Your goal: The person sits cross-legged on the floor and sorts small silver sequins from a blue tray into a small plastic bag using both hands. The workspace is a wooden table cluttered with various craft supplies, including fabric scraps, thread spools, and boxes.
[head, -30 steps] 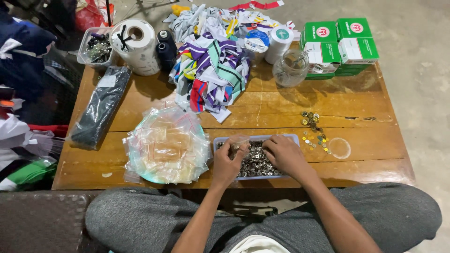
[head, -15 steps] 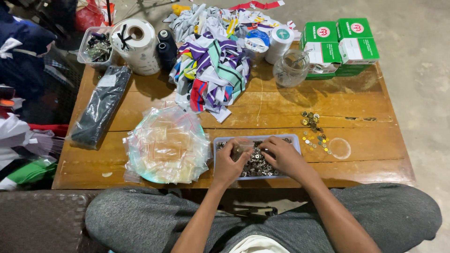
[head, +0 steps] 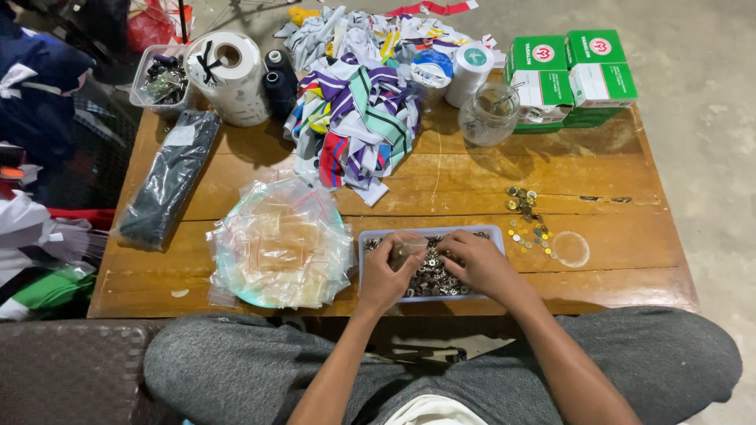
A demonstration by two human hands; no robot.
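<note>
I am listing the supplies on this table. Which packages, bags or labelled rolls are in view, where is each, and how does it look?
Cardboard boxes: far right corner, stacked, green and white.
Small plastic bags: near left, left of the hands, clear pile.
Dark flat packet: left edge, long, in clear wrap.
White roll: far left, large cylinder.

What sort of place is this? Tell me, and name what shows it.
Probably a small garment or sewing workshop: a wooden table holds a heap of striped fabric strips, dark thread spools, and a tray of small metal fasteners that both hands sort through.

Bare wooden table (head: pixel 441 189) lies open beyond the tray (head: pixel 370 236), flanked by bag pile (head: pixel 279 244) and loose buttons (head: pixel 526 216)
</note>
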